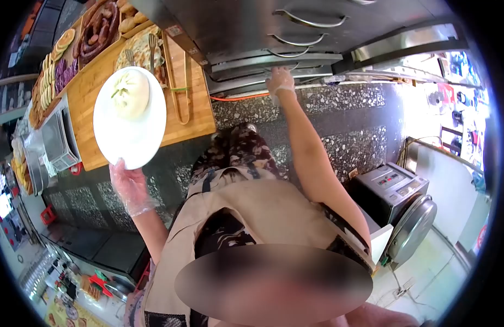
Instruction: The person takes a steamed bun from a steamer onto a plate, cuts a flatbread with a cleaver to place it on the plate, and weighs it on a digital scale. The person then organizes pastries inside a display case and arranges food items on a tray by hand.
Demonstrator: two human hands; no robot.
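head view: the landmark for all places is the wooden board point(200, 109). the left hand point(129, 182), in a clear plastic glove, is at the near edge of the board. it is grasping the near rim of a white oval-looking plate point(131, 150), with the thumb showing on the rim. the plate appears over the board and hides part of it; whether the two touch cannot be determined. a pale pleated bun point(131, 97) with green filling showing at its top sits on the plate, toward the end away from the hand.

the right hand point(280, 83), also gloved, is well to the right of the board, its fingers at the lowest visible drawer point(241, 83) of a steel drawer cabinet point(235, 27). whether the fingers are clenched on a handle or merely touching cannot be told. the cabinet stands just beside the board on its right.

on the board, tongs point(180, 89) with a green band lie near its right edge, next to browned flatbread point(137, 49) and a slotted turner point(152, 49). coiled sausage point(94, 46) lies beyond the board's far left edge. a steel container point(61, 141) stands just beside the board on its left.
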